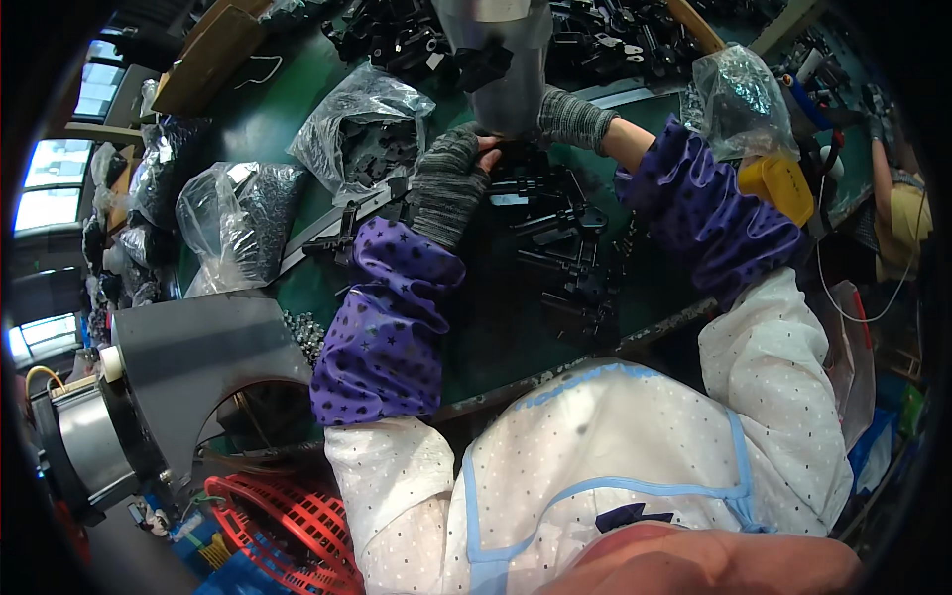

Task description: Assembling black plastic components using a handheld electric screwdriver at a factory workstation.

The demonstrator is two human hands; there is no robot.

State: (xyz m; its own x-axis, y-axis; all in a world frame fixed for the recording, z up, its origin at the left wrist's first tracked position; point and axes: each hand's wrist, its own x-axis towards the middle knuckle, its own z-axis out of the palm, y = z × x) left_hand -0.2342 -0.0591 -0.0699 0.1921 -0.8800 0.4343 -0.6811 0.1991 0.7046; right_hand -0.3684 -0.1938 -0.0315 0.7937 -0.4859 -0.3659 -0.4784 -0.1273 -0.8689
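Observation:
My left hand (448,183), in a grey knitted glove with bare fingertips, is closed just below a grey metal cylinder (501,94) of a machine. What its fingers hold is hidden in shadow. My right hand (577,121), gloved alike, reaches behind the cylinder's right side, which covers its fingers. Close to both hands lies a black metal part (518,185). Several black metal assemblies with rods (580,220) are spread on the green table (476,322) in front of the right hand. Left of the left hand, an opened clear bag (359,109) shows small dark parts inside.
More clear bags (238,223) stand at the left. Heaps of black parts (387,40) line the back. A yellow container (776,188) stands beside my right sleeve. Grey machinery (213,342) and a red basket (288,526) are at lower left. Another person's arm (881,178) shows at far right.

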